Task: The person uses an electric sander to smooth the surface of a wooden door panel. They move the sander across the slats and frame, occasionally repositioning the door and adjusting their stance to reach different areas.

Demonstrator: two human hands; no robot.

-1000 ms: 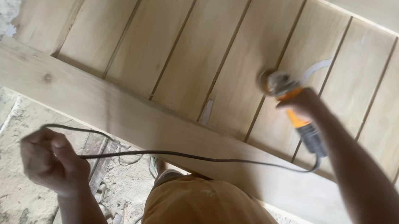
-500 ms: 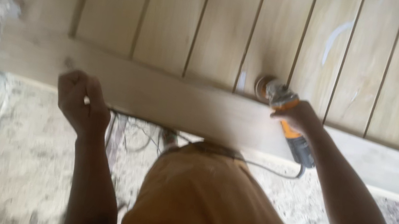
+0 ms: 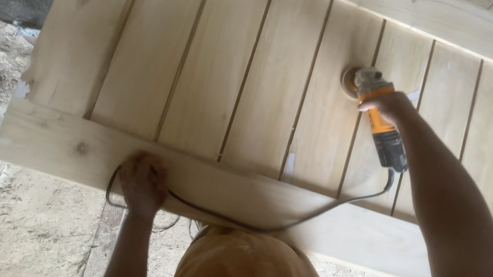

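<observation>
Moved: left hand (image 3: pixel 141 183) now pinches black power cord (image 3: pixel 286 224) on pale slatted wooden panel (image 3: pixel 217 75) | right hand (image 3: pixel 388 106) fingers wrapped around orange-and-black angle grinder (image 3: pixel 377 116).

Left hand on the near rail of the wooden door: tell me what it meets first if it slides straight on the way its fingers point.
The left hand points toward the grooved pale wooden door panel; its first groove edge probably comes first, though depth is unclear.
</observation>
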